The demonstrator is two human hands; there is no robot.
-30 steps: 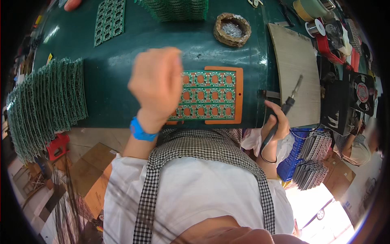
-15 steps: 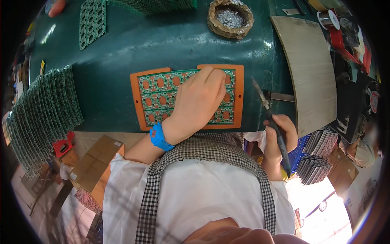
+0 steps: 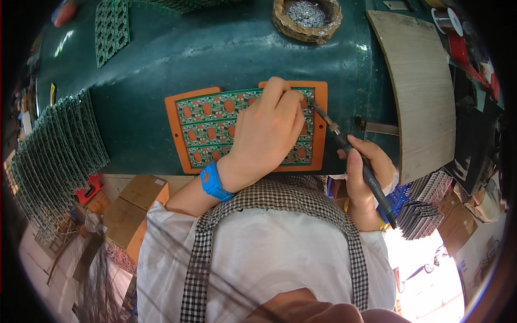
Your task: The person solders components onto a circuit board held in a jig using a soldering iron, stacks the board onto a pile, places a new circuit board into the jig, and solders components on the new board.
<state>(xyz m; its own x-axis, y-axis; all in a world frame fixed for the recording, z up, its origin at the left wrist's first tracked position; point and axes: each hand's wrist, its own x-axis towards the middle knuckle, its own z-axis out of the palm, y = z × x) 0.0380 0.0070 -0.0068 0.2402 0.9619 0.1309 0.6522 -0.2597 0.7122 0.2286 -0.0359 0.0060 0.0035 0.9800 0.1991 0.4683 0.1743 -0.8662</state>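
Observation:
A green circuit board panel (image 3: 207, 125), several oval openings across it, lies in an orange tray (image 3: 174, 114) at the table's near edge. Over the panel's right half rests my left hand (image 3: 266, 129), a blue watch (image 3: 212, 183) on its wrist. Its fingers are curled and pinched near the panel's upper right; whatever they hold is hidden underneath. My right hand (image 3: 371, 161) grips a soldering iron (image 3: 381, 198) by its dark handle. The iron slants up and left, its tip at the panel's upper right corner, close to my left fingertips; whether it touches is unclear.
A rough round bowl (image 3: 312, 33) of silvery bits stands at the back. A beige board (image 3: 417, 91) and a solder spool (image 3: 448, 21) are on the right. Rows of green panels (image 3: 62, 156) stand at left; another panel (image 3: 112, 32) lies behind. Cardboard boxes (image 3: 134, 210) sit below the table.
My right hand has brought the soldering iron up and left, from beside the tray onto the panel's upper right corner. My left hand stays over the panel. The view has shifted slightly.

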